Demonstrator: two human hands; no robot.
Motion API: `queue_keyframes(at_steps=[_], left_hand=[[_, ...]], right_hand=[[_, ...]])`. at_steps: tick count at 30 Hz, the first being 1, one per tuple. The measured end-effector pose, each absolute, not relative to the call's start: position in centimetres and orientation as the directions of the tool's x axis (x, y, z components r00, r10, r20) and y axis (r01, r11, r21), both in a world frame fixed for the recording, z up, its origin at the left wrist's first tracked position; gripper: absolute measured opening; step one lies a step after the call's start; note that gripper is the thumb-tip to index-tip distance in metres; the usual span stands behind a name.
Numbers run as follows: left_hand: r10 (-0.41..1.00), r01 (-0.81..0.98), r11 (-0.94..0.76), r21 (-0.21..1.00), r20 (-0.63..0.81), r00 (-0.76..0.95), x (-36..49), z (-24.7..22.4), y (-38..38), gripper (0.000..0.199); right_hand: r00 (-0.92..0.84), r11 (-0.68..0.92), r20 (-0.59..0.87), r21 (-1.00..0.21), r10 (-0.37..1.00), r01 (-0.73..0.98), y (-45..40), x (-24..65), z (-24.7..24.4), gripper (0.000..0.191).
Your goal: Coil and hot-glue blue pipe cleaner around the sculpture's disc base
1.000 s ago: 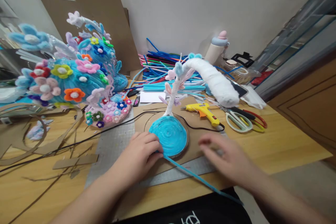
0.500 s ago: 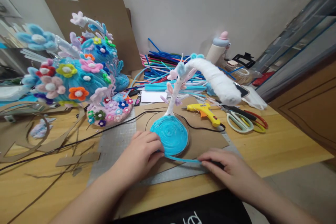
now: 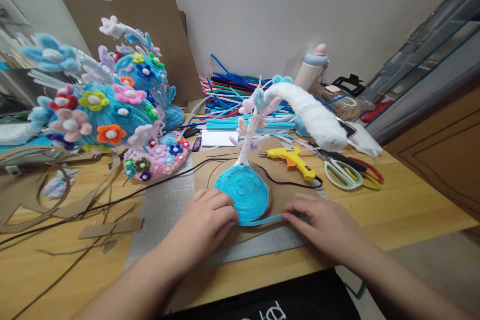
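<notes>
A round base (image 3: pixel 243 191) covered in coiled blue pipe cleaner lies on a piece of cardboard. From its back edge rises a white wrapped stem (image 3: pixel 245 147) that bends over to a thick white end on the right. My left hand (image 3: pixel 212 214) is closed at the base's front left edge, its fingertips pressing a blue pipe cleaner (image 3: pixel 264 220) against the rim. The strand's free end is pinched between thumb and fingers of my right hand (image 3: pixel 315 220), to the right of the base. My left fingers hide part of the rim.
A yellow glue gun (image 3: pixel 290 158) and scissors (image 3: pixel 343 174) lie behind my right hand. Blue flower-covered lamps (image 3: pixel 108 115) stand at left. Pipe cleaners (image 3: pixel 240 95) are heaped at the back. A black cord (image 3: pixel 123 195) crosses the table beside cardboard scraps (image 3: pixel 108 228).
My right hand has moved up and slightly left, drawing the pipe cleaner closer around the base's front edge. My left hand has shifted slightly right along the rim.
</notes>
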State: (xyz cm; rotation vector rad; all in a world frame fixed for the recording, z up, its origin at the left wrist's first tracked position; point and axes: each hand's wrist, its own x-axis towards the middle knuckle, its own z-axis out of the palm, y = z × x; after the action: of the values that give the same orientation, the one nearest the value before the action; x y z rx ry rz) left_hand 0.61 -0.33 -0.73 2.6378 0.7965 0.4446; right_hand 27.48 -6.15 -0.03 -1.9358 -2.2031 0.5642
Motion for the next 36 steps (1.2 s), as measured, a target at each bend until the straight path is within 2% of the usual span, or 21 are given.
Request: queue_keyframes(at_steps=[3, 6, 10, 15, 24, 30, 33, 36], left_hand=[[0.514, 0.411, -0.820, 0.398, 0.198, 0.834, 0.8, -0.5, -0.6, 0.025], [0.506, 0.409, -0.825, 0.390, 0.186, 0.842, 0.9, -0.4, -0.8, 0.022], [0.565, 0.462, -0.794, 0.395, 0.198, 0.801, 1.3, -1.1, -1.1, 0.012], [0.656, 0.544, -0.734, 0.407, 0.215, 0.724, 2.0, -1.9, -1.5, 0.011], [0.683, 0.556, -0.711, 0.431, 0.235, 0.691, 2.6, -2.2, -1.7, 0.011], [0.688, 0.556, -0.703, 0.443, 0.230, 0.688, 2.7, -2.2, -1.6, 0.010], [0.691, 0.556, -0.700, 0.448, 0.232, 0.685, 2.7, -2.0, -1.8, 0.012], [0.738, 0.591, -0.667, 0.454, 0.294, 0.607, 2.2, -1.7, -1.9, 0.008]], right_hand=[[-0.161, 0.103, -0.128, -0.371, 0.979, 0.923, -6.1, 27.4, 0.1, 0.019], [-0.155, 0.097, -0.134, -0.362, 0.979, 0.927, -6.0, 27.3, 0.3, 0.019], [-0.153, 0.105, -0.116, -0.344, 0.981, 0.933, -5.6, 27.1, 0.4, 0.018], [-0.160, 0.123, -0.088, -0.330, 0.983, 0.936, -5.1, 26.9, 0.5, 0.015], [-0.154, 0.120, -0.067, -0.357, 0.986, 0.926, -4.4, 27.1, 0.3, 0.012], [-0.228, 0.179, -0.074, -0.411, 0.971, 0.894, -3.3, 27.3, 0.2, 0.013], [-0.185, 0.134, -0.083, -0.420, 0.979, 0.897, -2.7, 27.3, 0.1, 0.007], [-0.133, 0.081, -0.077, -0.478, 0.988, 0.874, -2.0, 27.4, -0.2, 0.031]])
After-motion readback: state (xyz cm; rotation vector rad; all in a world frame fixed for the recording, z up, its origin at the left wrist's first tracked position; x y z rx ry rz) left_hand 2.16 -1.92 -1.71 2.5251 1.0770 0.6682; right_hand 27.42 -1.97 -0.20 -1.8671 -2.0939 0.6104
